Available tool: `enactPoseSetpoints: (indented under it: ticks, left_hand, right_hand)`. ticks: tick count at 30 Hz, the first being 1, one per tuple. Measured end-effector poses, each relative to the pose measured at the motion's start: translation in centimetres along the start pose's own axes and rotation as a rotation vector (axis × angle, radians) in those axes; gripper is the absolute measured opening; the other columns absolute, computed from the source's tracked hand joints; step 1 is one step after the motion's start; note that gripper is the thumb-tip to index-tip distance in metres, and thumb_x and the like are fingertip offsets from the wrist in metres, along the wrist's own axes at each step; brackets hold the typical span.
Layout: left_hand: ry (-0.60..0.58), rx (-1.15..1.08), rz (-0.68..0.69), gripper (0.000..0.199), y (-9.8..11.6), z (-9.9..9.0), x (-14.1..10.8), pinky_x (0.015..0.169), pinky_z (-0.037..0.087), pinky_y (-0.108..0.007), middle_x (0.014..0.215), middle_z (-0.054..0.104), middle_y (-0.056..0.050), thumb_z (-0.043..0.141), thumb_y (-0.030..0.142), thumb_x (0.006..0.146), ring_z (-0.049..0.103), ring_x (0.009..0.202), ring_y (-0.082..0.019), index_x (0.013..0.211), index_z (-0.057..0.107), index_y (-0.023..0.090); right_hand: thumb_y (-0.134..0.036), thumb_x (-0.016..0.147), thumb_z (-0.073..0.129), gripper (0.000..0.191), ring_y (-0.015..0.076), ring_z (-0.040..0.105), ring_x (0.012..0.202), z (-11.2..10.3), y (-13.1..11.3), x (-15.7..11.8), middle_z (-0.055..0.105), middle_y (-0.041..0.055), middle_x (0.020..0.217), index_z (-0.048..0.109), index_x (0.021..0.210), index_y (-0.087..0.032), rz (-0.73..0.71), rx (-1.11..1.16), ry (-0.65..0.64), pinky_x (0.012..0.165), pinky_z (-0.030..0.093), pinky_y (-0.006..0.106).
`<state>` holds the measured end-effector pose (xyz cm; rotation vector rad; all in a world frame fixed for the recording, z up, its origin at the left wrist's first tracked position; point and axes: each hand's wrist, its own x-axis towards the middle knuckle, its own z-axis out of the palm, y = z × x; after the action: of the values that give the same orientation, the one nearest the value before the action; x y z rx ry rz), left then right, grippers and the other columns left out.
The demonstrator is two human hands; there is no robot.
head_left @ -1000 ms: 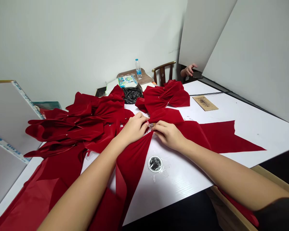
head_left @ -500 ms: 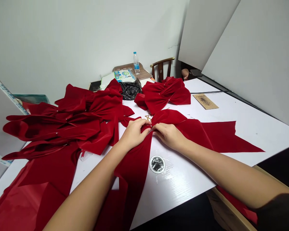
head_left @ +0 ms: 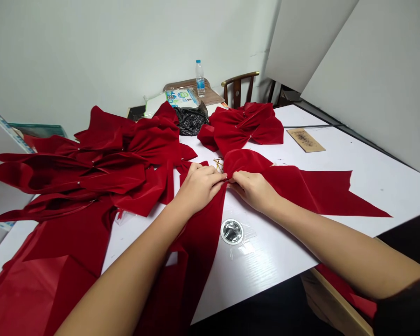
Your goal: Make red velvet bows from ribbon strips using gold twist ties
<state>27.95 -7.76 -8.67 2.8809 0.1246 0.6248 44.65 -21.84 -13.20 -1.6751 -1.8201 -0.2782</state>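
A red velvet bow [head_left: 248, 161] lies on the table in front of me, one tail spreading right and the other hanging toward me. My left hand [head_left: 202, 186] is closed, its thumb and fingers pinching the gathered middle of this bow. Close beside it, my right hand [head_left: 254, 189] pinches the same gathered spot from the right, fingertips nearly touching the left ones. What lies right between the fingertips is mostly hidden. Just behind the hands are several thin gold twist ties [head_left: 218, 164].
Finished-looking red bows [head_left: 108, 177] are heaped at left, and more red bows [head_left: 248, 126] lie at the back. A black plastic bag [head_left: 191, 121], a water bottle [head_left: 200, 79], a cardboard piece [head_left: 306, 140] and a round table grommet [head_left: 232, 232] are around. A wooden chair [head_left: 238, 91] stands behind.
The view has shifted slightly. My left fingers have closed further over the bow's middle, while my right hand keeps its pinch. A bit of skin at the back right is no longer visible.
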Motion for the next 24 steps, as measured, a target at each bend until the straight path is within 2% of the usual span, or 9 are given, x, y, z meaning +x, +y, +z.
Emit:
enactPoseSetpoints:
  ticks: [4, 8, 16, 20, 24]
  left_hand:
    - [-0.024, 0.04, -0.003, 0.02, 0.16, -0.06, 0.01, 0.091, 0.037, -0.043, 0.105, 0.077, -0.007, 0.059, 0.021, 0.099, 0.069, 0.099, -0.024, 0.112, 0.074, 0.018]
    - [0.001, -0.049, -0.018, 0.014, 0.14, -0.24, 0.09, 0.093, 0.037, -0.041, 0.107, 0.078, -0.004, 0.062, 0.021, 0.098, 0.071, 0.1, -0.022, 0.108, 0.071, 0.019]
    - [0.041, -0.098, -0.027, 0.017, 0.15, -0.45, 0.19, 0.092, 0.038, -0.036, 0.102, 0.077, 0.0, 0.065, 0.018, 0.093, 0.069, 0.092, -0.019, 0.11, 0.063, 0.022]
    - [0.081, -0.096, 0.031, 0.016, 0.05, -0.44, 0.09, 0.089, 0.039, -0.035, 0.099, 0.077, 0.0, 0.064, 0.02, 0.095, 0.069, 0.09, -0.018, 0.11, 0.062, 0.022]
    - [0.151, -0.032, 0.173, 0.007, -0.08, -0.74, 0.0, 0.085, 0.039, -0.035, 0.095, 0.078, 0.0, 0.061, 0.02, 0.098, 0.069, 0.084, -0.017, 0.104, 0.065, 0.021]
  right_hand:
    - [-0.021, 0.102, 0.054, 0.018, 0.0106, 0.049, 0.062, -0.08, -0.02, 0.01, 0.058, 0.0014, 0.074, 0.056, 0.086, -0.016, -0.03, -0.027, 0.014, 0.056, 0.031, 0.023]
    - [-0.018, 0.101, 0.053, 0.021, 0.0089, 0.04, 0.059, -0.3, -0.02, 0.08, 0.051, -0.001, 0.07, 0.054, 0.081, -0.016, -0.064, -0.063, 0.067, 0.054, 0.027, 0.022]
    - [-0.017, 0.101, 0.054, 0.02, 0.0084, 0.04, 0.06, -0.42, 0.03, 0.07, 0.049, -0.0016, 0.071, 0.053, 0.081, -0.016, -0.091, -0.077, 0.096, 0.053, 0.026, 0.021]
    - [-0.017, 0.101, 0.055, 0.021, 0.0084, 0.039, 0.059, -0.53, 0.08, 0.09, 0.049, -0.0022, 0.07, 0.053, 0.08, -0.017, -0.097, -0.079, 0.134, 0.053, 0.027, 0.022]
    - [-0.018, 0.1, 0.057, 0.02, 0.009, 0.041, 0.059, -0.7, 0.12, 0.15, 0.051, -0.0022, 0.069, 0.054, 0.081, -0.017, -0.121, -0.082, 0.174, 0.053, 0.029, 0.022]
